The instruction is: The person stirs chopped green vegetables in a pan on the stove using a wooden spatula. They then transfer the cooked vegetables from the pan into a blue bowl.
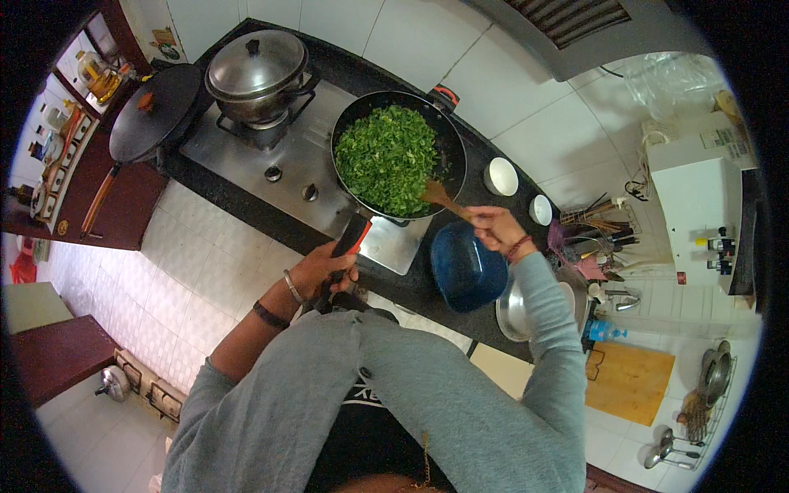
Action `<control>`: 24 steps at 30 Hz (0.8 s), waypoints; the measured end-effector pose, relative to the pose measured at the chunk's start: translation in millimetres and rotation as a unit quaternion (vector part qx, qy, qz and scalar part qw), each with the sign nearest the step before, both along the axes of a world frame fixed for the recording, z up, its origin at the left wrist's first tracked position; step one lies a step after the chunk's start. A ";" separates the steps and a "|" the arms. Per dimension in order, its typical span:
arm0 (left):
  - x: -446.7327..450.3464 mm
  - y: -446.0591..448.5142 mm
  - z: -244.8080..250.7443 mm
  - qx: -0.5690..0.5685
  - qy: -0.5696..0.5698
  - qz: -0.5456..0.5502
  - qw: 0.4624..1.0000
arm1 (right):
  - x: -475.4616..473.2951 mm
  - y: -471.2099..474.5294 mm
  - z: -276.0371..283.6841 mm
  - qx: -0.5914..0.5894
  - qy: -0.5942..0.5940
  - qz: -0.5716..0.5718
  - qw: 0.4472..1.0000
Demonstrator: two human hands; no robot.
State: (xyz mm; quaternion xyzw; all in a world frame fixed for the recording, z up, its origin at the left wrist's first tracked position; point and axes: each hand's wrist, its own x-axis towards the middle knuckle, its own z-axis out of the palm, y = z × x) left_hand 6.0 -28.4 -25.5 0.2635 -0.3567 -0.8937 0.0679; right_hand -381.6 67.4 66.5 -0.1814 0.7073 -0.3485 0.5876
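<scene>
Chopped green leaves [385,157] fill much of a dark frying pan [453,138] on the right side of a steel gas stove [246,163]. My left hand [327,271] is closed around the pan's black and red handle [352,237], below the pan. In my right hand [498,231] is a wooden spatula [445,198], its blade at the lower right edge of the leaves, inside the pan. Just below my right hand a blue plastic basin [465,271] rests on the dark countertop.
A lidded steel pot [256,68] stands on the left burner, beside a black lidded pan [154,114]. Two white bowls [500,177] sit right of the frying pan. A steel bowl [515,308] lies near my right forearm, and a wooden cutting board [630,382] is farther right.
</scene>
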 end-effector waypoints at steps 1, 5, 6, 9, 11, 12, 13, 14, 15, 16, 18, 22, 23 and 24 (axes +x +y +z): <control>-0.2 0.0 0.3 0.007 0.013 -0.001 1.000 | 9.5 -1.7 -11.6 -0.018 -0.023 -0.022 0.999; -0.8 0.4 2.7 0.002 -0.007 0.003 1.000 | 30.3 -27.9 -54.7 -0.106 -0.023 -0.050 0.993; 0.1 0.4 3.5 -0.001 -0.031 0.002 1.000 | 33.9 -29.6 -61.7 -0.111 -0.024 -0.063 0.992; 0.2 0.5 4.6 0.021 -0.007 0.008 1.000 | 39.5 -28.2 -72.7 -0.146 -0.043 -0.091 0.984; 0.0 0.9 4.8 0.025 0.007 0.006 1.000 | 42.0 -19.1 -74.3 -0.165 -0.065 -0.095 0.980; 0.0 1.2 5.3 0.031 -0.003 0.005 0.999 | 42.4 -15.4 -74.5 -0.174 -0.075 -0.109 0.976; -0.2 1.3 6.0 0.027 0.005 0.003 1.000 | 42.9 -12.4 -75.0 -0.190 -0.074 -0.111 0.973; -0.3 0.5 6.8 0.025 0.001 0.000 1.000 | 43.4 -9.7 -75.7 -0.204 -0.074 -0.113 0.970; -0.6 0.0 7.9 0.024 -0.024 -0.002 0.999 | 43.6 -8.1 -76.7 -0.221 -0.074 -0.114 0.966; -0.5 0.1 9.2 0.026 -0.002 0.001 1.000 | 43.8 -6.7 -77.8 -0.219 -0.076 -0.120 0.965; -0.5 -0.1 11.5 0.037 -0.010 0.011 0.999 | 43.6 -4.9 -80.1 -0.219 -0.077 -0.134 0.963; 0.1 0.3 12.3 0.029 -0.008 0.008 1.000 | 43.2 1.1 -80.7 -0.232 -0.073 -0.133 0.961; 0.2 0.4 11.6 0.033 -0.009 0.008 0.999 | 43.2 3.0 -79.6 -0.238 -0.071 -0.132 0.960; 0.0 0.5 10.6 0.040 -0.022 0.010 0.999 | 43.0 4.5 -78.1 -0.243 -0.066 -0.133 0.959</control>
